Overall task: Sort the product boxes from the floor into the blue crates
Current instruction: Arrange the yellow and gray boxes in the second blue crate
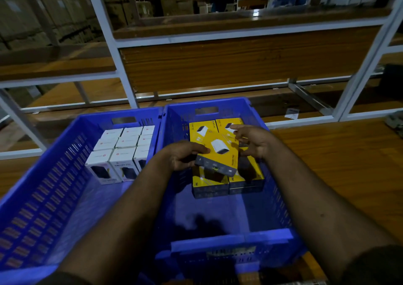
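A yellow charger box is held tilted between both hands over the right blue crate. The left hand is closed on the box's near left corner, thumb on the yellow top face and fingers curled beneath; the right hand is half open, its fingertips against the far right edge. A white charger is printed on the yellow face, and the near side panel is dark grey with small print too blurred to be read.

Directly under the grip, more yellow boxes of the same kind are stacked flat in rows against the crate's far wall — the near half of the crate floor is left bare, with the hands' shadows cast on it. To the left of the grip, touching the right crate, a left blue crate is seen, holding upright white boxes in three rows at its far right corner.

Both crates are set on a wooden floor. Beyond the grip, a white metal rack with wooden shelves is seen — cardboard cartons are piled dimly behind it.
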`<action>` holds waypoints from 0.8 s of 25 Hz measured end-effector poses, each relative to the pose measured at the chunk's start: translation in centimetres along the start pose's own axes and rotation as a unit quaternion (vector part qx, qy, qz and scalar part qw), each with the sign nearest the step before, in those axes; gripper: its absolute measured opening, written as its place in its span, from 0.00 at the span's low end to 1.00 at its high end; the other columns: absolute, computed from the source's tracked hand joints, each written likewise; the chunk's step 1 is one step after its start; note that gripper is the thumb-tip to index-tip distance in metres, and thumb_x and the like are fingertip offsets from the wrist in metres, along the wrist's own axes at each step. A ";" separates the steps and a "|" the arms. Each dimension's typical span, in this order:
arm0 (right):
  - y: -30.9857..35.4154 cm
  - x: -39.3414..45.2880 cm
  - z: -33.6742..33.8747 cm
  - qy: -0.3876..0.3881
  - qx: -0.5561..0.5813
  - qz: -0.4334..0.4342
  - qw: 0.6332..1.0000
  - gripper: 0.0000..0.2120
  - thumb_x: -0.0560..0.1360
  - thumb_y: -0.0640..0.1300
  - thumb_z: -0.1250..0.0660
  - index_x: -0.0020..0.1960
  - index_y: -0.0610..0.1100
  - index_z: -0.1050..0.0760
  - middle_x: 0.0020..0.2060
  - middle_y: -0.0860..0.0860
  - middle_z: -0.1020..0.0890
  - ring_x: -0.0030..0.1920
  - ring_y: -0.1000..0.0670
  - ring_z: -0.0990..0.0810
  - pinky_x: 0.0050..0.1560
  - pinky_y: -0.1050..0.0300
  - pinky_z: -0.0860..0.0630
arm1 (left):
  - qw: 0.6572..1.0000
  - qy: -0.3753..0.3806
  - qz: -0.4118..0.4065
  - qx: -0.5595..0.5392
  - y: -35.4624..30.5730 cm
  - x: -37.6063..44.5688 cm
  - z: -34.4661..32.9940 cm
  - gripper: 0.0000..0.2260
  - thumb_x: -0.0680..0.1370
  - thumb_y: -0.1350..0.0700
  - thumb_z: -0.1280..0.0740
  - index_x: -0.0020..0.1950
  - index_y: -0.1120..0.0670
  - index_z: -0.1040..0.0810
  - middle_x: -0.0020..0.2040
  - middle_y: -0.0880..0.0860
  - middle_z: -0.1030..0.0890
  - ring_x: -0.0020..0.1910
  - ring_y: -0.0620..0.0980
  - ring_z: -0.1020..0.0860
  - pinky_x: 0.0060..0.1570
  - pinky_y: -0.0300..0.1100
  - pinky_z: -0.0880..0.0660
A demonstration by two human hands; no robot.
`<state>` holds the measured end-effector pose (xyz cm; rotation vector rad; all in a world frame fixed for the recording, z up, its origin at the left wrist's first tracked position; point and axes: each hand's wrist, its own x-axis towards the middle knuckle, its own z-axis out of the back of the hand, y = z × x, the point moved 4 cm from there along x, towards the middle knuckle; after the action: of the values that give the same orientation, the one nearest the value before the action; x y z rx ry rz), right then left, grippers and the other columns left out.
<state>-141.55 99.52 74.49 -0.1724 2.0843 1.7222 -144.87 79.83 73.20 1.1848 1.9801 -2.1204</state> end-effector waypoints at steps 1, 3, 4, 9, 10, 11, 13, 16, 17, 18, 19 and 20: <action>-0.2 0.1 0.5 -0.026 0.008 -0.010 1.000 0.18 0.74 0.30 0.41 0.57 0.47 0.22 0.58 0.43 0.23 0.53 0.44 0.24 0.44 0.52 0.24 | 1.000 0.003 -0.005 0.003 0.1 0.2 0.0 0.06 0.78 0.66 0.33 0.45 0.56 0.26 0.49 0.51 0.24 0.46 0.48 0.22 0.36 0.37 0.20; -0.3 0.0 0.9 -0.050 0.027 -0.027 0.998 0.21 0.75 0.28 0.40 0.63 0.45 0.25 0.49 0.42 0.23 0.41 0.48 0.24 0.36 0.55 0.25 | 0.999 0.028 -0.014 -0.023 0.1 0.9 0.0 0.10 0.76 0.66 0.31 0.55 0.59 0.25 0.59 0.52 0.25 0.57 0.50 0.23 0.40 0.39 0.18; -0.4 0.0 0.9 -0.052 0.029 -0.032 0.998 0.23 0.75 0.27 0.40 0.65 0.44 0.27 0.43 0.43 0.24 0.37 0.49 0.26 0.34 0.56 0.25 | 0.998 0.034 -0.020 -0.040 0.2 1.4 0.1 0.22 0.74 0.66 0.29 0.67 0.61 0.29 0.68 0.54 0.27 0.63 0.51 0.24 0.42 0.40 0.18; -0.2 0.3 1.5 -0.088 0.006 -0.011 0.996 0.25 0.76 0.26 0.43 0.69 0.42 0.28 0.52 0.40 0.23 0.44 0.45 0.24 0.37 0.53 0.25 | 0.999 0.050 -0.021 0.002 1.1 2.3 -1.3 0.27 0.77 0.61 0.29 0.74 0.59 0.34 0.73 0.58 0.30 0.64 0.55 0.23 0.58 0.52 0.22; -0.3 0.6 1.6 -0.100 -0.003 -0.008 0.995 0.24 0.76 0.27 0.44 0.69 0.41 0.27 0.52 0.40 0.23 0.44 0.43 0.24 0.39 0.53 0.26 | 0.997 0.038 -0.016 0.058 1.5 2.4 -1.9 0.17 0.79 0.60 0.33 0.68 0.57 0.28 0.69 0.57 0.25 0.61 0.55 0.22 0.57 0.52 0.23; -0.3 0.9 1.6 -0.114 -0.027 -0.001 0.993 0.23 0.77 0.28 0.43 0.69 0.40 0.27 0.53 0.39 0.22 0.45 0.42 0.24 0.41 0.52 0.26 | 0.994 0.023 -0.014 0.101 1.8 2.3 -2.7 0.10 0.81 0.60 0.35 0.62 0.56 0.25 0.63 0.56 0.22 0.57 0.54 0.22 0.55 0.52 0.22; -0.4 1.3 1.7 -0.141 -0.105 0.009 0.984 0.20 0.77 0.30 0.40 0.68 0.35 0.28 0.56 0.40 0.23 0.49 0.44 0.26 0.45 0.51 0.27 | 0.993 0.004 0.017 0.119 2.6 2.8 -4.1 0.04 0.81 0.59 0.35 0.54 0.58 0.24 0.54 0.56 0.21 0.50 0.54 0.22 0.50 0.51 0.20; -0.6 1.6 2.1 -0.169 -0.242 0.012 0.955 0.18 0.77 0.33 0.38 0.66 0.31 0.30 0.48 0.41 0.28 0.42 0.46 0.29 0.38 0.57 0.32 | 0.992 -0.039 0.019 0.117 3.2 4.1 -5.9 0.04 0.80 0.62 0.34 0.48 0.61 0.26 0.49 0.61 0.24 0.46 0.58 0.23 0.47 0.54 0.19; -0.6 1.6 2.0 -0.162 -0.285 0.006 0.945 0.17 0.77 0.34 0.37 0.65 0.32 0.29 0.47 0.41 0.28 0.40 0.46 0.29 0.35 0.60 0.33 | 0.990 -0.059 0.008 0.129 3.2 4.2 -6.3 0.04 0.80 0.63 0.34 0.47 0.62 0.27 0.46 0.62 0.24 0.41 0.58 0.23 0.45 0.53 0.19; -0.7 1.7 1.8 -0.145 -0.339 -0.002 0.929 0.17 0.76 0.36 0.36 0.64 0.33 0.27 0.47 0.42 0.27 0.38 0.46 0.28 0.31 0.61 0.34 | 0.988 -0.078 -0.008 0.135 3.4 4.5 -6.6 0.04 0.80 0.64 0.34 0.47 0.63 0.28 0.42 0.62 0.24 0.36 0.58 0.24 0.42 0.50 0.20; -0.7 1.7 1.6 -0.124 -0.418 -0.011 0.900 0.15 0.76 0.38 0.34 0.61 0.35 0.25 0.47 0.43 0.24 0.36 0.47 0.27 0.29 0.62 0.34 | 0.986 -0.096 -0.026 0.133 3.3 4.6 -6.7 0.05 0.79 0.65 0.34 0.52 0.64 0.28 0.38 0.61 0.25 0.31 0.56 0.25 0.38 0.48 0.23; -0.7 1.7 1.2 -0.099 -0.501 -0.012 0.860 0.14 0.74 0.41 0.32 0.58 0.36 0.23 0.47 0.43 0.21 0.35 0.47 0.26 0.30 0.62 0.32 | 0.983 -0.117 -0.036 0.138 3.5 5.2 -6.4 0.12 0.78 0.67 0.33 0.61 0.63 0.30 0.36 0.60 0.25 0.29 0.55 0.26 0.36 0.48 0.26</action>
<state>-142.56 100.80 72.96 -0.2981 0.8596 2.5070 -143.65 87.11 68.04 0.8473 1.6975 -2.4998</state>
